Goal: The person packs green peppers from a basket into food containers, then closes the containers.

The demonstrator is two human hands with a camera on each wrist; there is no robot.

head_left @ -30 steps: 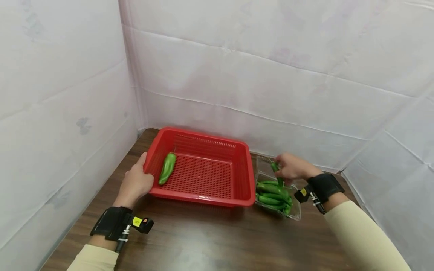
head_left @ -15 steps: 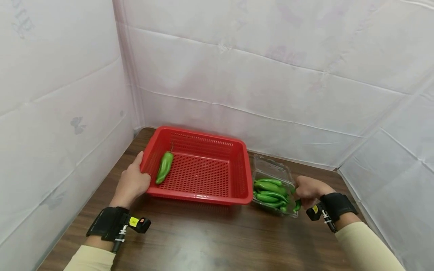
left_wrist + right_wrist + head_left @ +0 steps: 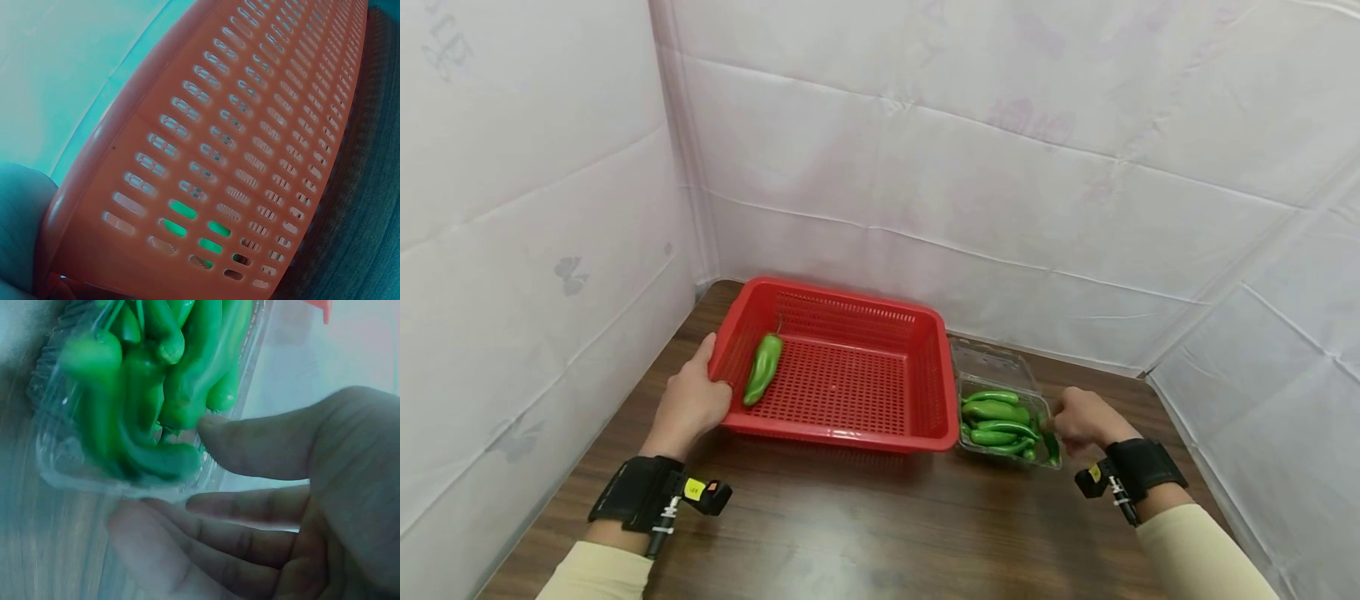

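Observation:
My left hand [image 3: 688,404] grips the left rim of a red plastic basket [image 3: 936,383]. One long green pepper [image 3: 763,369] lies along the basket's left side; bits of it show through the slots in the left wrist view. Right of the basket stands a clear plastic clamshell box [image 3: 996,367], lid folded back, with several green peppers [image 3: 996,412] inside. My right hand [image 3: 1084,418] is at the box's right end. In the right wrist view its thumb is parted from the fingers [image 3: 244,509] and nothing is held; two blurred peppers [image 3: 140,419] lie close by inside the box.
Brown wood-grain table [image 3: 850,533] stretches in front of the basket and box. White sheeting [image 3: 880,167] walls in the back and both sides. A strapped camera [image 3: 707,493] sits on my left wrist, another [image 3: 1093,479] on my right.
My right hand has lowered a green pepper from above the box to its right end and let go of it. The box has shifted slightly left and away. The left hand keeps its grip.

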